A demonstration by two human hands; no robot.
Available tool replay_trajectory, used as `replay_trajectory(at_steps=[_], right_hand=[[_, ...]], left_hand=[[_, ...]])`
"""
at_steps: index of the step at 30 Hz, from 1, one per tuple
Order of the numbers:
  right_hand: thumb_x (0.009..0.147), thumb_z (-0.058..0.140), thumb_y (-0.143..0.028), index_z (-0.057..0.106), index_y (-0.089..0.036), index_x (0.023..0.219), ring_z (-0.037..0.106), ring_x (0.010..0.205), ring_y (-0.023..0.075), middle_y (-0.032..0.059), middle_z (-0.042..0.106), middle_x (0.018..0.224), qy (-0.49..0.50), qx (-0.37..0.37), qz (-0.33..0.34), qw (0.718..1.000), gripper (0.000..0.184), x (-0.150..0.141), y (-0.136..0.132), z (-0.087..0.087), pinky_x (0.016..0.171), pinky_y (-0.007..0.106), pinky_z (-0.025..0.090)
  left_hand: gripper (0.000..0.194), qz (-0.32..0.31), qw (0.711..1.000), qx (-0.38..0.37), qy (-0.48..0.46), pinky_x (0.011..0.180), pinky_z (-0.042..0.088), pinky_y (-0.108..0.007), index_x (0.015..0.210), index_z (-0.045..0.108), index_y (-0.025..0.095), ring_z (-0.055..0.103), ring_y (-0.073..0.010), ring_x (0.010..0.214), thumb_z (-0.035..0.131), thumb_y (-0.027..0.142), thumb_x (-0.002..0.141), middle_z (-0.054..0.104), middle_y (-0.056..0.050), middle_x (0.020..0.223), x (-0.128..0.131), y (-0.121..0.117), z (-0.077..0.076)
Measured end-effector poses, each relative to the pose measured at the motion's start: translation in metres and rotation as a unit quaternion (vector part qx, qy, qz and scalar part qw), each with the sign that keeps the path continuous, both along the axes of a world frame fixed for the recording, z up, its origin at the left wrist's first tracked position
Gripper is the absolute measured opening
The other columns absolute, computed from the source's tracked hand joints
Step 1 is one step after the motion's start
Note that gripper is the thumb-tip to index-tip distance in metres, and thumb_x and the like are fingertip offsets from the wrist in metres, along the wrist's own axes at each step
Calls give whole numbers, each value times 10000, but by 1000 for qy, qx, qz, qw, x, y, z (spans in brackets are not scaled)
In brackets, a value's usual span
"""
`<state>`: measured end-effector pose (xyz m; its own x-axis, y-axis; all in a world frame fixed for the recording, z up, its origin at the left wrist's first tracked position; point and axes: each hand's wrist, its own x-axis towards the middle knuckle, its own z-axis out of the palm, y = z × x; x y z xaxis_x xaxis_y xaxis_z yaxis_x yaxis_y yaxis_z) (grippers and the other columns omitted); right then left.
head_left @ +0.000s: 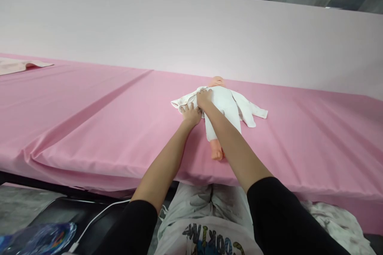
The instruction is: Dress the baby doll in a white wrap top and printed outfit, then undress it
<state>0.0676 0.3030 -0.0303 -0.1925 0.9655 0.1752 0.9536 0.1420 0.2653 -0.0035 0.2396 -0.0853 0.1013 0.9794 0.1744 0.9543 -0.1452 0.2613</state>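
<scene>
A baby doll [216, 149] lies on its back on the pink-covered table, its head at the far side and its bare feet towards me. It is dressed in white, and a white baby shirt [247, 111] spreads out to both sides of its body. My left hand [191, 114] rests on the shirt's left part with its fingers spread. Just above and to the right, my right hand [204, 97] has its fingers curled at the shirt's edge by the doll's chest. My right forearm crosses over the doll and hides part of its lower body.
A pink sheet [104, 127] with creases covers the long table, which meets a white wall [191, 36]. Pale folded cloth [20, 65] lies far left. Below the table are a black chair [72, 217], a white cable [98, 215], a plastic bottle [42, 239] and patterned cloth [338, 223].
</scene>
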Motion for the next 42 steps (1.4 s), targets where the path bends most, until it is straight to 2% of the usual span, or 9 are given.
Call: replay_trajectory(at_steps=[5,11,16,24,28,34,36,39,42], right_hand=[[922,347,-133,484,-125,1267,451,1198,255,150,535,1268,19,40,45,998,371,5,7,2,971,385,349],[897,346,-87,511,-95,1207,539,1088,258,177,609,1124,106,65,0,992,352,6,12,0,883,345,418],[916,327,-147,589,-102,1122,544,1056,278,172,625,1094,104,58,15,993,336,4,7,-3,884,379,416],[907,269,-103,423,-143,1332,388,1230,294,143,443,1371,15,15,140,990,453,13,12,-8,966,458,355],[876,340,-93,421,-128,1332,338,1269,301,136,423,1391,7,-4,113,994,464,9,20,-6,1005,485,309],[878,330,-76,436,-102,1319,421,1200,306,163,447,1358,22,6,83,996,454,10,26,-5,986,476,315],[890,285,-59,447,-101,1311,475,1148,293,173,480,1318,40,35,63,997,453,9,28,-7,962,445,334],[892,237,-30,490,-67,1261,531,1075,282,208,521,1244,68,76,8,995,449,4,27,-11,907,403,364],[892,270,-40,517,-55,1219,566,1007,280,217,544,1185,69,100,-1,993,410,-1,24,-15,862,393,378]], left_hand=[[456,-12,999,31,18,1027,220,-610,1243,545,216,347,-382,1278,280,359,901,489,-119,1329,1,-2,3],[376,-56,997,46,37,870,433,-441,1106,608,129,543,-307,1054,324,199,870,597,-152,1125,6,-8,12],[376,-88,994,66,24,847,449,-413,1080,626,119,555,-301,1031,318,188,877,623,-155,1071,8,-10,14],[280,-110,991,73,-13,732,478,-345,824,688,145,618,-271,884,413,195,805,676,-148,883,10,-10,11],[195,-147,986,52,-52,681,471,-322,705,685,167,635,-255,779,497,211,738,682,-114,766,5,-10,13],[224,-249,955,-28,-160,732,486,-272,796,726,172,630,-195,757,536,169,676,706,-10,774,-4,-9,22],[255,-216,963,-16,-158,746,489,-283,776,728,177,626,-196,756,509,118,660,708,-15,783,-5,-9,26],[316,-88,984,72,-139,841,468,-343,749,715,193,614,-224,864,429,71,693,705,-40,844,-9,-9,32],[363,31,973,185,-137,986,382,-391,868,689,209,513,-242,1120,385,54,745,648,-50,1109,-15,-7,34]])
